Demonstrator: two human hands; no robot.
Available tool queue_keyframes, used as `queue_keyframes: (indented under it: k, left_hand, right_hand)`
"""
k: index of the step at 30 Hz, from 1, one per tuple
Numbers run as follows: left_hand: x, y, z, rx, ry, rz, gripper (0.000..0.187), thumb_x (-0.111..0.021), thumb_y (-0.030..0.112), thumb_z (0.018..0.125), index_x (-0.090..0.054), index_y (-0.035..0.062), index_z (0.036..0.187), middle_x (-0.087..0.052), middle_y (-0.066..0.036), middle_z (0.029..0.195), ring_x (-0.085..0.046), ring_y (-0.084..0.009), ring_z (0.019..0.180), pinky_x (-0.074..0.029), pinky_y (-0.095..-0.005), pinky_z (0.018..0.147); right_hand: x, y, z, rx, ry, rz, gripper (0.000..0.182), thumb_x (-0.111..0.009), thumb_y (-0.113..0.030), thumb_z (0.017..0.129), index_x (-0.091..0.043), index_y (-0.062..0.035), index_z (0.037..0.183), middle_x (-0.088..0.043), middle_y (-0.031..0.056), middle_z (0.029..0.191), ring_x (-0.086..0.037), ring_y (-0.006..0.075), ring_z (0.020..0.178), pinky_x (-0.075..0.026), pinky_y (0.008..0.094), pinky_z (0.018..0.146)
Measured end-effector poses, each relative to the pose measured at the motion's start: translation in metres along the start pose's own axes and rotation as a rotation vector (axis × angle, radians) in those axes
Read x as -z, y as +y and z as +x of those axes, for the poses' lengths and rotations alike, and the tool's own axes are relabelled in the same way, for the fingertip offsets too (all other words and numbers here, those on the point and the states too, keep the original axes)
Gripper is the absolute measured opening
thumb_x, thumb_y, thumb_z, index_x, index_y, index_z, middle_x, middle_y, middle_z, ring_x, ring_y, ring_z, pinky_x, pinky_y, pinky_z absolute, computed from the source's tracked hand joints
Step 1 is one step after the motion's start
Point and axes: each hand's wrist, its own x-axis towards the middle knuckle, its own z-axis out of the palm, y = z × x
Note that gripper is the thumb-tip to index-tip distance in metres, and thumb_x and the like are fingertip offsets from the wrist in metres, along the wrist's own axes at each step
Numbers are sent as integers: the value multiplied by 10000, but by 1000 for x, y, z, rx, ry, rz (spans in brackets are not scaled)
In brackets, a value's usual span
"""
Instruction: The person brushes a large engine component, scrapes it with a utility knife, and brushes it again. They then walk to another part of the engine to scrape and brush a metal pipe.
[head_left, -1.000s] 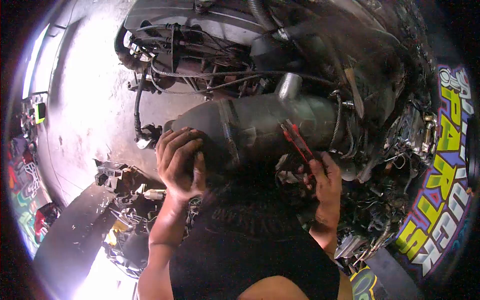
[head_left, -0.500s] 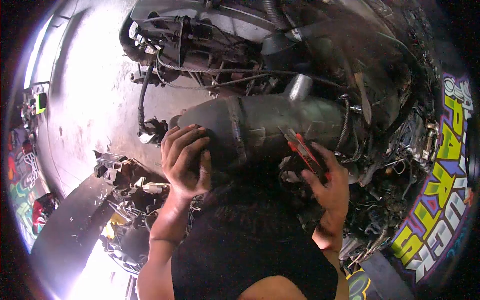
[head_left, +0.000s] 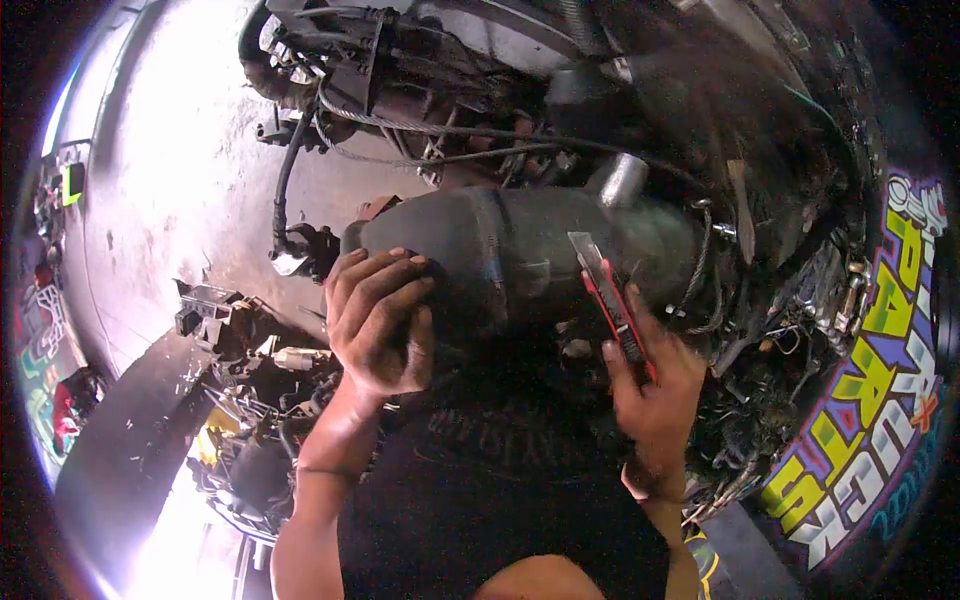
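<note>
A large dark air duct (head_left: 540,245) lies across the view just in front of my body, with a strap or clamp (head_left: 490,240) round it and a short silver spout (head_left: 623,180) on top. My left hand (head_left: 382,325) is curled over its left end, fingers bent together against the surface. In my right hand (head_left: 657,385) is a red utility knife (head_left: 618,312), its blade extended and pointing up and to the left. The blade overlaps the duct's right half in this view. My right fingers wrap the knife's handle.
Beyond the duct are engine parts (head_left: 400,80) with a steel cable (head_left: 400,125) strung across them. Piled wires and parts (head_left: 770,380) lie at the right, beside a painted lettered sign (head_left: 850,400). More metal parts (head_left: 220,320) sit at the left near a dark panel (head_left: 120,440).
The knife has turned so its blade shows broadside, and its tip has shifted slightly right and up. My left hand stays on the duct. The whole view has tilted a little.
</note>
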Motion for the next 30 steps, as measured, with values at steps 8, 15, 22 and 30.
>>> queue_keyframes:
  k: [8, 15, 22, 30]
  left_hand:
    - [2, -3, 0, -27, -25, -3, 170, -622, 98, 711, -667, 35, 863, -681, -118, 944, -639, -306, 954, -415, -470, 927]
    - [3, -4, 0, -37, -19, 0, 182, -620, 104, 704, -668, 38, 866, -683, -116, 946, -641, -305, 951, -419, -473, 921]
    - [2, -3, -2, -29, 2, -17, 195, -621, 87, 690, -673, 38, 870, -682, -112, 952, -640, -298, 956, -422, -474, 920]
    - [3, -5, -2, -47, -16, -9, 207, -622, 78, 676, -675, 43, 872, -680, -106, 953, -640, -297, 950, -427, -470, 918]
  right_hand:
    - [3, -4, 5, 45, 33, -25, 461, -672, -34, 776, -590, 22, 1227, -673, 206, 1069, -685, 276, 933, -496, 328, 832]
    - [-5, -13, 12, 41, -3, 92, 481, -680, -33, 773, -597, -54, 1246, -678, 198, 1050, -685, 313, 936, -520, 365, 828]
    - [13, -5, 20, -7, -59, 26, 476, -673, -48, 775, -596, -55, 1244, -673, 180, 1065, -675, 316, 948, -519, 373, 825]
    - [47, -6, 69, 40, -484, -437, 485, -655, -65, 781, -583, -116, 1258, -618, 155, 1007, -616, 362, 896, -491, 401, 790]
